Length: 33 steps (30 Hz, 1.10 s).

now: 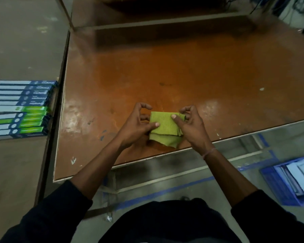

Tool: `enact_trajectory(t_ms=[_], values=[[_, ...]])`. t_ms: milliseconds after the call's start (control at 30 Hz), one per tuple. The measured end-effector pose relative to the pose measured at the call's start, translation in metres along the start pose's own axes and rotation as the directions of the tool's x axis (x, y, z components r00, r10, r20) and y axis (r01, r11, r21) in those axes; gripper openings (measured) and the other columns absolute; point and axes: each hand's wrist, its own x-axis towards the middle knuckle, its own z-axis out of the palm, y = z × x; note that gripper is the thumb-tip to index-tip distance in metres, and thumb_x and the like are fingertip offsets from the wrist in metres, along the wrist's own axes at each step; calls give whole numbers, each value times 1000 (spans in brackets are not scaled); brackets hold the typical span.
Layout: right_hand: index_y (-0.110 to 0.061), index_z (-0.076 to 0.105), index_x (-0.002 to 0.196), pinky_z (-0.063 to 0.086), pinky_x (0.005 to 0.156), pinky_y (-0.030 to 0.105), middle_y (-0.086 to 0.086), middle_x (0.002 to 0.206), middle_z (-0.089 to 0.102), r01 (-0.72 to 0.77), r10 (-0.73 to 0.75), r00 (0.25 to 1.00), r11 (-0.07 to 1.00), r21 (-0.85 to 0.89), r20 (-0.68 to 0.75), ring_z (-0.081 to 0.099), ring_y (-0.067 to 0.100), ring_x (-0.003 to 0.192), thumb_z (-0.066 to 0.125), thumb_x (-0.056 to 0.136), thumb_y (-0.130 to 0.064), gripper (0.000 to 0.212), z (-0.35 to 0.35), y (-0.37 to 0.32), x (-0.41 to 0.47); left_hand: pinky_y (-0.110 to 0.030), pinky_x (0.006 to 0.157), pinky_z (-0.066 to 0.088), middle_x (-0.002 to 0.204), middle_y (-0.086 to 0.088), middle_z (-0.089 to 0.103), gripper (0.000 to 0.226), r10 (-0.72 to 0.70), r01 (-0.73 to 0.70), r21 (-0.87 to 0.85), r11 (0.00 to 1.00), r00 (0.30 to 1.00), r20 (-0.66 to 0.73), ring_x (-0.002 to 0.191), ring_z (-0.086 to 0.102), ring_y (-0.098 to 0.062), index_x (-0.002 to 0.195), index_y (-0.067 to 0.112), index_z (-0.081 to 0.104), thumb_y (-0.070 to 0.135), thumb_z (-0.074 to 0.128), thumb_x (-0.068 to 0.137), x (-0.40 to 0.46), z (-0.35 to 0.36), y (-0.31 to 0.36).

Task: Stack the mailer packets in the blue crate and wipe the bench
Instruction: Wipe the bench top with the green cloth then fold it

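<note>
Head view shows the folded green cloth (pixel 165 127) pinched between left hand (pixel 139 127) and right hand (pixel 191 127), just above the surface's (pixel 165 67) near edge.

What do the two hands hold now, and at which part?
Both hold one folded green cloth above the bench. The left hand pinches its left edge and the right hand pinches its right edge.
</note>
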Motion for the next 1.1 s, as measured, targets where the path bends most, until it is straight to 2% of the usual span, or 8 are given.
enact_trajectory(t_ms=[133,233,300,467,600,800,933,1100], values=[[-17,46,117,61,83,43,11,109,66,-44,41,998,998,53,55,69,18,98,84,79,-20,53,-37,3,-5,-42,68,55,96,-11,63,33,63,-63,-7,998,996,66,86,65,-24,105,14,51,7,79,88,17,23,4],[-15,44,115,60,82,45,15,107,66,-30,32,999,998,55,-43,69,27,99,85,77,-17,57,-72,11,-5,-29,68,51,90,1,65,16,101,-109,46,993,985,140,79,63,-12,100,2,63,5,75,90,36,58,9],[-11,43,113,59,81,46,17,105,66,-26,36,989,997,69,-145,68,27,97,86,75,-17,58,-101,19,-6,-24,70,53,93,5,66,20,77,-85,37,996,981,180,77,65,-8,109,-5,65,3,72,92,49,90,17],[-5,43,112,58,78,42,20,103,65,-32,70,947,991,127,-313,67,25,92,83,79,-10,52,-194,46,-17,-28,72,57,114,-1,68,29,68,-105,85,991,935,349,86,65,-11,119,6,68,0,72,91,85,180,35],[-8,45,113,58,83,43,20,111,62,-48,105,911,987,151,-399,65,28,103,79,81,-5,47,-276,68,-29,-30,71,56,121,-1,66,30,75,-129,98,987,901,428,87,62,-16,123,7,67,-3,67,94,109,264,50],[-15,45,108,58,85,40,15,110,63,-37,129,818,984,172,-560,66,23,103,84,75,-11,51,-373,93,-47,-32,71,45,90,-7,64,17,134,-217,127,968,873,469,78,52,-19,107,11,74,2,71,93,147,379,52],[-12,44,114,57,73,26,4,102,63,-64,169,761,980,186,-626,66,3,88,81,80,-8,50,-428,102,-60,-32,73,46,90,-9,67,17,135,-217,101,971,846,516,78,53,-19,107,15,75,6,72,93,163,442,58],[-18,44,114,55,67,30,12,108,64,-94,219,701,972,216,-679,66,15,84,82,79,-13,51,-487,119,-55,-39,80,55,106,-18,74,18,134,-239,100,966,791,597,82,59,-23,110,13,75,9,74,93,196,505,72]])
